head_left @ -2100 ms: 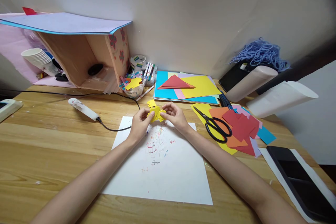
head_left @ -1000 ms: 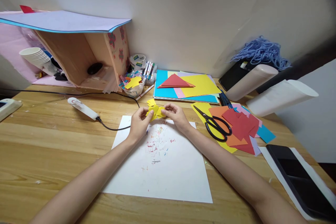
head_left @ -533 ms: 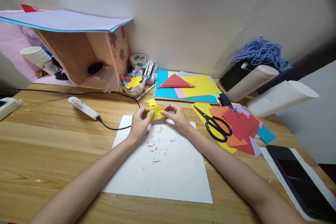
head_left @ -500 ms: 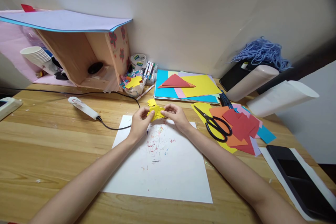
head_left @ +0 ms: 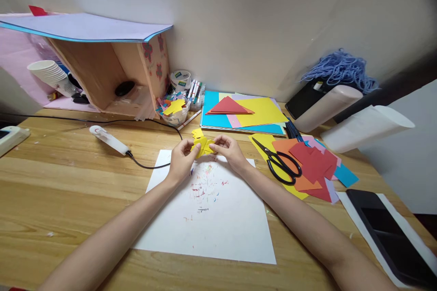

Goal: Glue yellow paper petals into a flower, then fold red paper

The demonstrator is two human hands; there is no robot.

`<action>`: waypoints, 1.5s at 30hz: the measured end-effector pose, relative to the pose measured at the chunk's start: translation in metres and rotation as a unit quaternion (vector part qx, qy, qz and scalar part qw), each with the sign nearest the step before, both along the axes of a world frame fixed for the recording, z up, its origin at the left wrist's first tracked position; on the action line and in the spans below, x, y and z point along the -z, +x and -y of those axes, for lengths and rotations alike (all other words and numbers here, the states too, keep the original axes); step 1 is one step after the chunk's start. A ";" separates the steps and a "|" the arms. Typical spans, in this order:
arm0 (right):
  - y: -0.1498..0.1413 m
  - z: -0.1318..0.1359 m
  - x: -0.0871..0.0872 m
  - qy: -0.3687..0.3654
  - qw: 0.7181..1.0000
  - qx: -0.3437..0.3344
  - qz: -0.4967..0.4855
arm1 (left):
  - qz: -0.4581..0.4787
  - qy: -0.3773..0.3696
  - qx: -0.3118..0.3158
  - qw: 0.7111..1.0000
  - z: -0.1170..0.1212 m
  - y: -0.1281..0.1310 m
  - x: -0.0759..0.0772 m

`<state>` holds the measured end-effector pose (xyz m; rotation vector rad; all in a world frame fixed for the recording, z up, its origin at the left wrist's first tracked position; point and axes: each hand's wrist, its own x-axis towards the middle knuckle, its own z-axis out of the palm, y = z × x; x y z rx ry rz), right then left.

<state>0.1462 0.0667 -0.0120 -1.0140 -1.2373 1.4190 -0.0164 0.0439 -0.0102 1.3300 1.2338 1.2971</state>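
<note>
Paper petals (head_left: pixel 204 145), yellow and creased, in the pinch of both hands (head_left: pixel 181 160) (head_left: pixel 231 151).

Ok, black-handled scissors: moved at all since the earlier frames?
No. Against the blue sheet near the wall, the black-handled scissors keep the same place and angle, lying across yellow paper and orange paper.

Head-worn view; forward, down across desk (head_left: pixel 68 182)

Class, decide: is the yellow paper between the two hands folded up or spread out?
Spread out. The yellow paper shows petal-like lobes fanning from a creased middle, pinched by left hand and right hand.
</note>
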 end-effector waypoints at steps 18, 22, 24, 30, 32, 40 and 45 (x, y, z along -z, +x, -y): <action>-0.007 0.009 -0.012 0.353 0.845 0.168 0.364 | -0.626 0.336 -0.037 0.703 0.087 -0.184 -0.013; -0.053 0.015 -0.018 0.398 0.839 0.042 0.368 | -0.689 0.307 0.006 0.656 0.097 -0.217 -0.009; -0.084 0.013 -0.019 0.395 0.846 -0.018 0.357 | -0.698 0.273 0.020 0.661 0.099 -0.218 -0.013; -0.180 -0.005 -0.017 0.307 0.881 -0.124 0.337 | -0.636 0.140 0.049 0.757 0.113 -0.198 -0.031; -0.207 -0.012 -0.015 0.283 0.884 -0.128 0.349 | -0.608 0.109 0.011 0.787 0.117 -0.192 -0.031; -0.255 -0.025 -0.007 0.297 0.857 -0.192 0.375 | -0.526 0.050 -0.127 0.839 0.113 -0.181 -0.013; -0.221 -0.015 -0.017 0.291 0.880 -0.164 0.337 | -0.549 0.041 -0.141 0.823 0.114 -0.175 -0.020</action>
